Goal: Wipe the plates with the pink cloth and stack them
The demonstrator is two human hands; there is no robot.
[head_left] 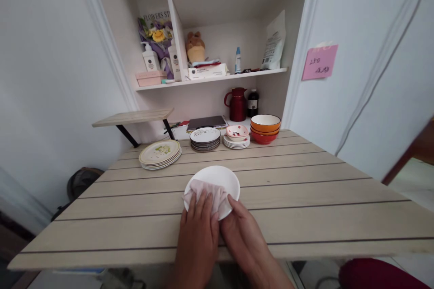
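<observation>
Throughout, clock positions are referenced to the white plate [232, 185], which is located at centre, near the front edge of the wooden table [322, 207]. At 10 to 11 o'clock, a small wooden riser [134, 117] is supported on black legs. At 10 o'clock, cream plates [159, 152] are stacked, the top one being marked with a green pattern. At 7 o'clock, the left hand [197, 222] is laid palm down with fingers extended, and the pale pink cloth [217, 192] is pressed by it against the plate's face. At 12 o'clock, dark-rimmed plates [205, 136] are stacked. At 1 o'clock, a pink bowl [237, 132] is seated on small white plates [236, 143]; beyond these, a red jug [238, 106] is positioned. At 5 o'clock, the plate is gripped by the partly curled right hand [242, 231], with the thumb placed at the rim; its remaining fingers are largely hidden. Between 1 and 2 o'clock, orange and red bowls [265, 127] are nested.
</observation>
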